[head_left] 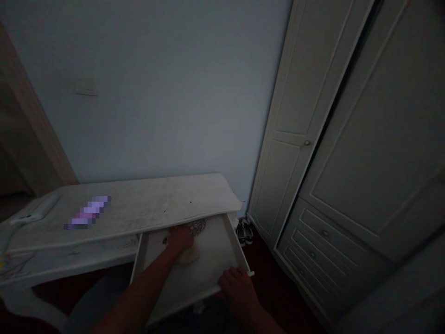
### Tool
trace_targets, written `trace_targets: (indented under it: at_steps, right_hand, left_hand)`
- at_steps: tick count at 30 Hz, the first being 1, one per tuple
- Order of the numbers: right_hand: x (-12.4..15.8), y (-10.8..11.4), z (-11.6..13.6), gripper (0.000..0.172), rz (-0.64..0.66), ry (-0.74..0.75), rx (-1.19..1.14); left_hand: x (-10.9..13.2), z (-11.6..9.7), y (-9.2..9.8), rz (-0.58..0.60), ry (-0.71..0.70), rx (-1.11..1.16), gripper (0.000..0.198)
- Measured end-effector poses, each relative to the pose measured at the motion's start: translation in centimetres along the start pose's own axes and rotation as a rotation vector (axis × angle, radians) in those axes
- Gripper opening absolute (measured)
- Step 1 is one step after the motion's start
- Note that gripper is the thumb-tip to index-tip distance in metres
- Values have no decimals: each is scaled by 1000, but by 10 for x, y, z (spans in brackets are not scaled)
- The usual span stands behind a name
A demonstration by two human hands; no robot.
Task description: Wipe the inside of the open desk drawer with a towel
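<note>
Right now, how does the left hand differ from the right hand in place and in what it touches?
The left hand reaches deep into the open drawer, close under the desk top; the right hand is at the drawer's front. The left hand lies on a pale thing; the right hand curls over the front edge. Both are at the same drawer.

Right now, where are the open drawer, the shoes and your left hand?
drawer (213,253): head view, bare bottom panel.
shoes (245,232): head view, middle of the pair.
left hand (180,237): head view, back of the hand.
</note>
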State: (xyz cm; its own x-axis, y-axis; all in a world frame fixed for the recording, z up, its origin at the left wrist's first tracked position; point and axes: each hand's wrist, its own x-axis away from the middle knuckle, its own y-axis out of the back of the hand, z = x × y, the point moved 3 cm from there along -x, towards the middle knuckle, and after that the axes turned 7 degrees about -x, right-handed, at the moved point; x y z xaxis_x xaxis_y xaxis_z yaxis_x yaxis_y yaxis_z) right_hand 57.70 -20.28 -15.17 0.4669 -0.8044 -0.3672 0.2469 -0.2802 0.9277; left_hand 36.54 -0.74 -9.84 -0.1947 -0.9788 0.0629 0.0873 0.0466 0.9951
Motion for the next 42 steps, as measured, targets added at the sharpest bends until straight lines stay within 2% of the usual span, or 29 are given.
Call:
trace_targets:
  at_steps: [3, 7, 9, 11, 15, 19, 24, 27, 29, 32, 36, 39, 42]
  right_hand:
    - [1, 0, 1, 37, -5, -8, -12]
    - [2, -1, 0, 35, -16, 18, -5]
    - [1, -1, -1, 33, -11, 15, -4]
    - [1, 0, -1, 31, 4, -2, -10]
    - [0, 4, 0, 30, 39, -16, -19]
    - [-1, 8, 1, 31, 62, -22, -22]
    - [-3, 9, 2, 28, 94, -16, 18]
    - [-3, 10, 1, 27, 89, -21, 18]
    - [-4, 11, 2, 27, 86, -30, 13]
    - [-4, 13, 3, 28, 93, -37, -3]
    - [-4, 14, 3, 26, 97, -38, -31]
    - [-3, 12, 3, 26, 88, -38, -42]
    - [-2, 10, 2, 28, 67, -48, -40]
  left_hand:
    - [-2, -43, 3, -37, -36, 3, 57]
    - [9, -97, 4, -28, -214, 21, 70]
    - [18, -111, 5, -25, -295, 25, 66]
    - [29, -113, 4, -16, -383, 28, 63]
    - [60, -95, -2, 56, -579, 23, 60]
    - [92, -56, -8, 150, -651, -1, 59]
    - [108, 19, -10, 269, -537, -90, 62]
    - [100, 59, -8, 270, -413, -157, 64]
    - [89, 74, -5, 244, -323, -194, 61]
    - [69, 77, 3, 179, -212, -224, 49]
    - [45, 61, 16, 76, -82, -221, 40]
    - [34, 39, 20, 18, -46, -178, 42]
    - [29, 5, 16, -50, -84, -118, 62]
